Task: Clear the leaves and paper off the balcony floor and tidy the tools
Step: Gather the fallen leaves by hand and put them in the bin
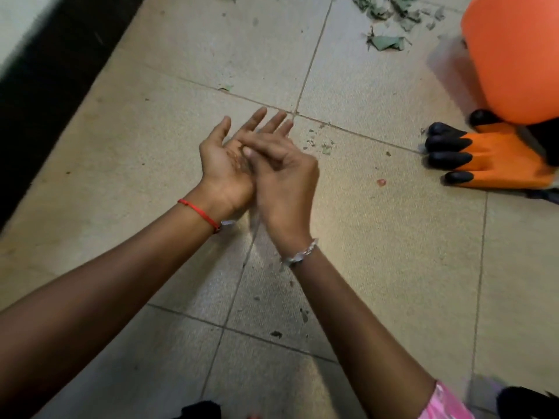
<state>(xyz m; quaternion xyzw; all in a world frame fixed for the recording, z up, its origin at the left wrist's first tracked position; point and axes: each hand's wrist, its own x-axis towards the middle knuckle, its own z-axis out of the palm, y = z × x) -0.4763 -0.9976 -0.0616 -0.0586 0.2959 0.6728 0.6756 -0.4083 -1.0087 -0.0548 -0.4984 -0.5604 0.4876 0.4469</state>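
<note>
My left hand (pixel 225 164) is held palm up over the tiled floor, fingers straight, with bits of dirt on the palm. My right hand (pixel 282 176) lies across it, its fingers curled and touching the left palm; I see nothing held between them. Dry green leaves (pixel 388 13) lie scattered at the top right, with a larger leaf (pixel 385 42) below them and small crumbs (pixel 322 145) just right of my hands. An orange glove with black fingertips (pixel 481 155) lies on the floor at the right.
An orange plastic container (pixel 514 55) stands at the upper right above the glove. A dark strip (pixel 45 95) runs along the left edge of the beige tiles (pixel 378 252). A small red speck (pixel 381 182) lies near the glove.
</note>
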